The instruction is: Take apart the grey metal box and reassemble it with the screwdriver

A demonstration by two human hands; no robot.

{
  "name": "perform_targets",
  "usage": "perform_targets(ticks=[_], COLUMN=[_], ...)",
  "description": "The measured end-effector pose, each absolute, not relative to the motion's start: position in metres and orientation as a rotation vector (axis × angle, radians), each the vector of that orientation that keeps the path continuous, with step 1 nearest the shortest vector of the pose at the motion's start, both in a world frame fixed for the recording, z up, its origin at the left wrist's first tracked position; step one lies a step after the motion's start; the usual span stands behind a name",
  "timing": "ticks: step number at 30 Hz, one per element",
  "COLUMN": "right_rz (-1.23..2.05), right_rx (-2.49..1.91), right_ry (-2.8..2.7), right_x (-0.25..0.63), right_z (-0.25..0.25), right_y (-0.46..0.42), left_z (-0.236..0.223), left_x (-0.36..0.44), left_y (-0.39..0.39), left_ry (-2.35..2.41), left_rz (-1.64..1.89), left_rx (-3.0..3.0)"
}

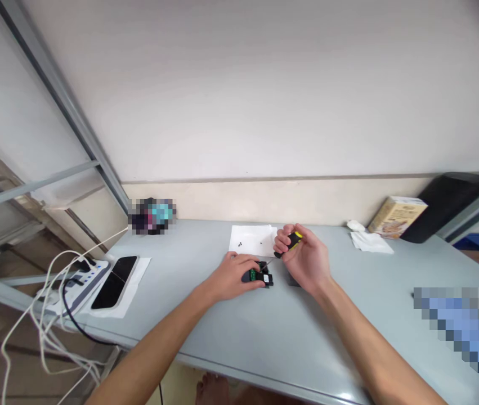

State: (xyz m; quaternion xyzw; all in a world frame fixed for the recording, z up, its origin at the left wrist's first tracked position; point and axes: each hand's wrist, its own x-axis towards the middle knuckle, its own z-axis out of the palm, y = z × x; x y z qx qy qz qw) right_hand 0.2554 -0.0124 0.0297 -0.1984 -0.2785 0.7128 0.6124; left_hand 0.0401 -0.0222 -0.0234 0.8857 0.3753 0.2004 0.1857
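My left hand (239, 275) is closed around the side of a small black device with a green circuit board (258, 275), holding it down on the grey table. In my right hand (302, 256) is a screwdriver (293, 242) with a black and yellow handle. Its thin shaft slants down left to the device, but whether the tip sits in a screw is too small to tell. Behind the device lies a white sheet of paper (250, 236) with several tiny dark pieces, probably screws, on it. A flat dark piece (292, 280) lies partly hidden under my right hand.
On the left are a phone (116, 281) on white paper and a power strip (81, 284) with tangled cables. At the back right stand a yellow box (397, 216), crumpled tissue (370, 241) and a black cylinder-like object (446, 205). Two blurred items lie at the sides.
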Motion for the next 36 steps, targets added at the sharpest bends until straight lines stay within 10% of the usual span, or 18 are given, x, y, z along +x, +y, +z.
perform_targets(ticks=[36], right_rz=[1.327], right_rx=[-0.760], right_ry=[-0.940], right_x=[0.250], right_z=[0.016], right_y=[-0.008], left_z=[-0.022], left_x=[0.041], left_y=[-0.022], left_ry=[1.061], left_rz=[0.572], left_rx=[2.461])
